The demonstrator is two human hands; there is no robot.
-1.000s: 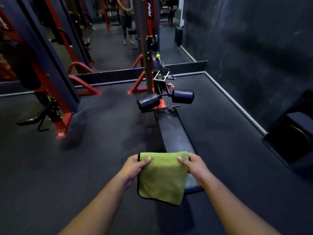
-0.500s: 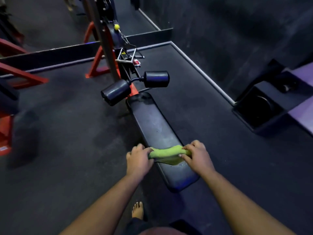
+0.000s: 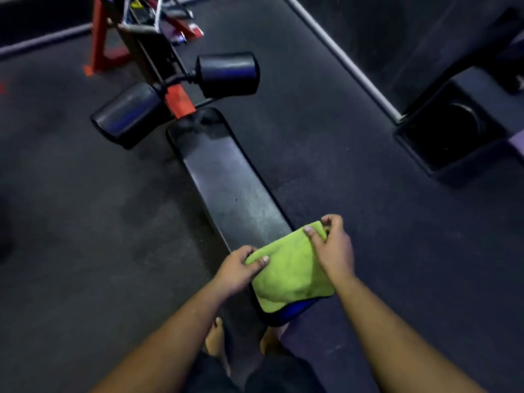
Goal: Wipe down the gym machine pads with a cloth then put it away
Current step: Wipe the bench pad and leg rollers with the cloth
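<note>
Cloth (image 3: 289,276), lime-green w/ dark trim, lies spread over near end of the long black bench pad (image 3: 226,182), covering it side to side; a blue edge of the pad peeks out just below it. Left hand (image 3: 236,272) pinches the cloth's left far corner, thumb on top, fingers curled under the edge. Right hand (image 3: 333,251) grips the right far corner, thumb pressed on the fabric, fingers closed around the hem. Looks like soft, light microfibre: it'll drape, bunch and slide easily on the slick vinyl, so no real weight to manage, but it needs flat palm pressure to wipe rather than skate. Best hold prob. the far corners or a folded wad under one palm. Two roller pads (image 3: 226,73) at far end, well apart from the cloth, not yet reached. Bare feet visible on the floor (image 3: 85,222) near the pad's near end.
</note>
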